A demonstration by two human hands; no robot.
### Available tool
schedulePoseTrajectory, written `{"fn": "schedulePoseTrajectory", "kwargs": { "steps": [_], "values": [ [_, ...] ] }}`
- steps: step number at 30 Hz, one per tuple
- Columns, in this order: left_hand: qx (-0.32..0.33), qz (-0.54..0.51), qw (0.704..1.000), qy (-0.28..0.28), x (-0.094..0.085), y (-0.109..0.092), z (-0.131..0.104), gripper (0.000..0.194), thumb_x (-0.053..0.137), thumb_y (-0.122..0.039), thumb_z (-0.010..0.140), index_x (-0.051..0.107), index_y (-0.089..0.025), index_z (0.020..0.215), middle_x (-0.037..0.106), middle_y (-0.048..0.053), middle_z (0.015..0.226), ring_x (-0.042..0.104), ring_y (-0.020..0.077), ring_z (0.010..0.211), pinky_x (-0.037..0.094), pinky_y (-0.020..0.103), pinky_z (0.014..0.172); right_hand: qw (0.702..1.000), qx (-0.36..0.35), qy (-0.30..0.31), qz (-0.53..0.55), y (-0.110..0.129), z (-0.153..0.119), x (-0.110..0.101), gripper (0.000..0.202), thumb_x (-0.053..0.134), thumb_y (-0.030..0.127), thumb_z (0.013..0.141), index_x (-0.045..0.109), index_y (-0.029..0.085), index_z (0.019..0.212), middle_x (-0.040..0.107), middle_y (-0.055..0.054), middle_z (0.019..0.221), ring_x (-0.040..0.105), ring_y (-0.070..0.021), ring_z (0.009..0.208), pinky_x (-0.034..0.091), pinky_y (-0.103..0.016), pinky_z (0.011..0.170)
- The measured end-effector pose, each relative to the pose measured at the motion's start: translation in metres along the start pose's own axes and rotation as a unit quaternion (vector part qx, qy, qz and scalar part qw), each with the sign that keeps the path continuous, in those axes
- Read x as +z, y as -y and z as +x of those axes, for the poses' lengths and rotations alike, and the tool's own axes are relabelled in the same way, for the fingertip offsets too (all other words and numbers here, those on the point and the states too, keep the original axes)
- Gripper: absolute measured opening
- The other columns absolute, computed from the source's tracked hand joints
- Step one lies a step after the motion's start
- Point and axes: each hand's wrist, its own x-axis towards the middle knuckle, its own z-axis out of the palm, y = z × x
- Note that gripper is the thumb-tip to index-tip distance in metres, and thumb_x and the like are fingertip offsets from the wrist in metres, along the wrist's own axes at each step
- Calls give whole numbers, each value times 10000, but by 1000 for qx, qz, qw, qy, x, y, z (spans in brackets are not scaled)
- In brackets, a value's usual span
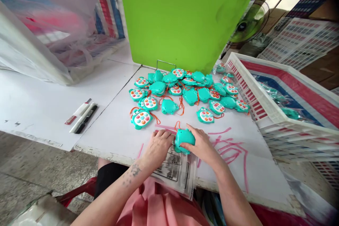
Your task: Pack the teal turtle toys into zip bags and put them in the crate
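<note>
My right hand [202, 144] grips a teal turtle-shaped toy [185, 137] by its right side, thumb on top, with the plain back facing up and an orange cord beyond it. Just left of it, my left hand [159, 146] rests on printed clear plastic bags [172, 167] at the table's front edge. Its fingers lie close together, bent over the bags' upper end; the fingertips are partly hidden. Beyond both hands lies a pile of similar teal toys [190, 96], some showing white faces with coloured buttons, with orange cords among them.
A green board [180, 17] stands behind the pile. Markers [82, 117] lie at left on the white table [111, 127]. A white crate [265, 120] with bagged toys stands at right. A plastic-wrapped stack [34, 42] is at the back left, a fan [245, 24] at the back right.
</note>
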Motion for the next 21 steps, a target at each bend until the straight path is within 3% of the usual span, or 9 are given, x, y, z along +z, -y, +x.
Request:
{"fn": "schedulePoseTrajectory", "kwargs": {
  "steps": [3,7,9,12,14,18,21],
  "values": [
    [-50,31,998,7,-2,2,13,164,540,-269,923,606,-170,1035,620,102,1034,555,286,962,458,408,762,997,33,-9,66,5,-4,-2,611,776,395,690,539,215,1223,598,-91,1179,544,-287,1100,442,-418,928],
    [-79,47,996,18,1,3,27,181,554,-314,920,598,-149,980,591,106,1005,536,278,958,450,408,808,977,80,-49,191,-1,-9,-3,493,789,456,677,545,213,1030,605,-20,923,571,-215,852,475,-328,726],
    [-84,48,995,14,5,3,29,164,516,-300,941,594,-162,986,586,98,995,534,266,944,443,405,811,940,93,-89,315,-6,-7,-3,516,794,470,681,521,217,1038,597,-9,872,572,-193,784,485,-312,677],
    [-78,53,996,-8,11,4,27,150,485,-284,955,584,-181,999,584,88,990,521,269,930,434,406,784,840,88,-129,519,-10,-2,-1,562,796,450,695,490,239,1117,630,-22,936,611,-196,790,526,-328,672],
    [-59,49,997,-31,13,5,24,128,463,-240,961,573,-175,971,584,79,969,508,262,911,429,406,795,789,76,-141,593,-9,1,1,561,789,407,713,494,270,1170,640,-27,1033,632,-201,841,545,-337,688],
    [-3,29,996,-83,4,3,17,177,391,-187,981,546,-171,896,575,59,876,490,233,856,425,385,823,742,67,-148,651,-13,0,4,436,738,364,771,561,300,1164,657,-18,1062,645,-188,827,549,-317,651],
    [36,25,996,-79,-8,-4,12,165,395,-189,982,534,-176,895,571,44,830,491,226,812,426,377,788,721,55,-157,673,-19,-4,4,280,673,410,822,622,300,1074,674,-9,991,635,-168,771,536,-290,604]
  ]
}}
